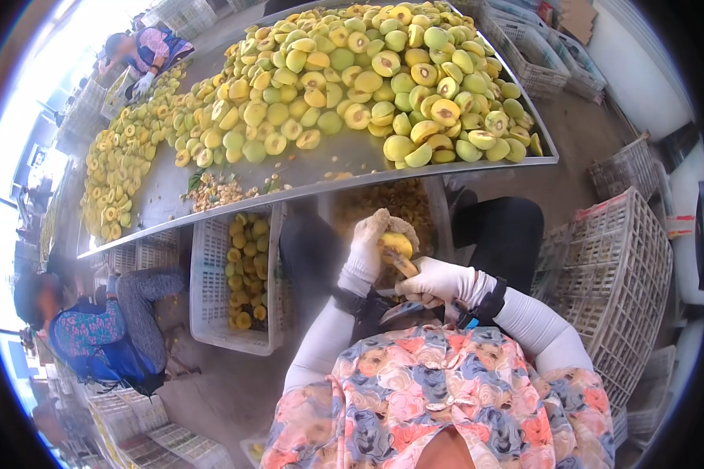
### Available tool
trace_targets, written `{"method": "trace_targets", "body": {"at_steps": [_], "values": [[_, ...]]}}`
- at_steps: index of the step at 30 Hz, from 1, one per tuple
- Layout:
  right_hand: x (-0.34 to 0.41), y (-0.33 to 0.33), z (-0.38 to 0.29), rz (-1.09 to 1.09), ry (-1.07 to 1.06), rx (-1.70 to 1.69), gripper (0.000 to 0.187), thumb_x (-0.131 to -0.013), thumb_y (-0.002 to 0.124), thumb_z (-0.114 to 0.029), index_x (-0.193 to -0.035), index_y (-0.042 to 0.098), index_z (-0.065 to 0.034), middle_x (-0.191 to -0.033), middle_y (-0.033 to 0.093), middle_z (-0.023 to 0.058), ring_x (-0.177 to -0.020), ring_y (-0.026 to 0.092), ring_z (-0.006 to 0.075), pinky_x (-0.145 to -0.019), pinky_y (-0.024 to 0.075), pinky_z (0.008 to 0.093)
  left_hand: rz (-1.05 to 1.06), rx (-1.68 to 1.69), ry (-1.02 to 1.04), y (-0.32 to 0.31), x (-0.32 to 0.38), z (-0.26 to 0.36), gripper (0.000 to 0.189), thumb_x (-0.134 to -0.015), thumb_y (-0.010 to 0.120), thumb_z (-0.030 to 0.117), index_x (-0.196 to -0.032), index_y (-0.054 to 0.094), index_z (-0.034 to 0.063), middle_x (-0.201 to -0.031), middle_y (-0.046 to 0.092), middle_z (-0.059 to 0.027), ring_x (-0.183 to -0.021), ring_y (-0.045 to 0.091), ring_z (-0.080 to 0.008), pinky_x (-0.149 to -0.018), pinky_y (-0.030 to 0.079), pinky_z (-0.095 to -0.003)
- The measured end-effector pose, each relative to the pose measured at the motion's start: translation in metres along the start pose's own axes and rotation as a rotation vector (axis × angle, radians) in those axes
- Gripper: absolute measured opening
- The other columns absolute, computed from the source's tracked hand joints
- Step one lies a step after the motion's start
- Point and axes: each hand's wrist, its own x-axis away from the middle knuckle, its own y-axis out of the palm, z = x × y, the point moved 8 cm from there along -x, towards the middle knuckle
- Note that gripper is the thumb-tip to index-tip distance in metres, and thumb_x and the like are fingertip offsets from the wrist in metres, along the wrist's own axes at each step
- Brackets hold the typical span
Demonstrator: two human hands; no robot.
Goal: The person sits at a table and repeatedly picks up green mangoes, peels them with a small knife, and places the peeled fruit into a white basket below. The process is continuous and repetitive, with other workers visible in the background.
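My left hand (371, 243), in a white glove with a soiled fabric layer at the fingers, holds a halved yellow fruit (396, 241). In my gloved right hand (437, 282) is a small tool with a wooden-looking handle (406, 267); its tip meets the fruit, and the tip's shape is hidden. Both hands are over a crate of yellow-brown pieces (399, 196) between my knees. Beyond them, a heap of halved green and yellow stone fruit (340, 76) covers much of a metal table (352, 149).
A plastic crate of halved fruit (199, 293) stands left of my legs. Stacked crates (622, 281) rise close on the right. A small pile of pits and scraps (214, 192) lies near the table edge. One person sits at left, another works at the far left end.
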Motion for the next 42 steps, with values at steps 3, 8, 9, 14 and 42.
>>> {"method": "trace_targets", "body": {"at_steps": [3,8,9,14,42], "values": [[0.002,-0.003,0.0,0.015,0.015,0.017,0.019,-0.091,0.067,-0.018,-0.08,0.055,-0.0085,-0.061,0.048,-0.0049,-0.044,0.038,0.0042,-0.04,0.0289,0.0215,-0.125,-0.151,0.102,0.004,-0.01,-0.002,0.048,-0.101,0.055,0.04,-0.087,0.067,-0.0037,-0.081,0.07,-0.0171,-0.071,0.069,-0.0257,-0.066,0.056,-0.0343],[-0.004,-0.026,0.019,-0.08,0.061,0.114,0.022,-0.092,0.067,-0.019,-0.077,0.054,-0.0129,-0.058,0.042,-0.0082,-0.043,0.034,0.003,-0.039,0.0256,0.0212,-0.287,-0.252,-0.033,0.016,-0.02,-0.014,0.044,-0.1,0.058,0.036,-0.087,0.069,-0.0044,-0.082,0.071,-0.0151,-0.072,0.069,-0.0227,-0.068,0.056,-0.032],[-0.004,-0.02,0.026,-0.228,0.113,-0.006,0.024,-0.092,0.068,-0.02,-0.074,0.053,-0.0153,-0.058,0.041,-0.009,-0.043,0.034,0.0031,-0.039,0.0249,0.0216,-0.341,-0.355,0.02,0.023,-0.02,-0.008,0.044,-0.1,0.058,0.036,-0.087,0.07,-0.0045,-0.082,0.072,-0.0148,-0.073,0.069,-0.0222,-0.069,0.056,-0.0317],[-0.006,-0.048,0.037,-0.312,0.058,-0.268,0.019,-0.093,0.067,-0.02,-0.082,0.054,-0.0125,-0.058,0.039,-0.0082,-0.042,0.032,0.0019,-0.037,0.0238,0.02,-0.101,-0.276,-0.181,0.006,-0.034,0.013,0.03,-0.099,0.057,0.022,-0.086,0.073,-0.0015,-0.086,0.074,-0.0098,-0.079,0.068,-0.0158,-0.074,0.054,-0.0305],[-0.06,-0.102,0.029,0.19,-0.102,-0.226,0.012,-0.091,0.067,-0.016,-0.091,0.062,-0.0053,-0.064,0.052,-0.0009,-0.046,0.042,0.0083,-0.043,0.0332,0.0252,0.433,-1.014,0.001,-0.178,-0.174,0.085,0.053,-0.086,0.063,0.025,-0.134,0.057,0.0015,-0.108,0.07,-0.0163,-0.098,0.068,-0.0304,-0.084,0.054,-0.0392]]}}
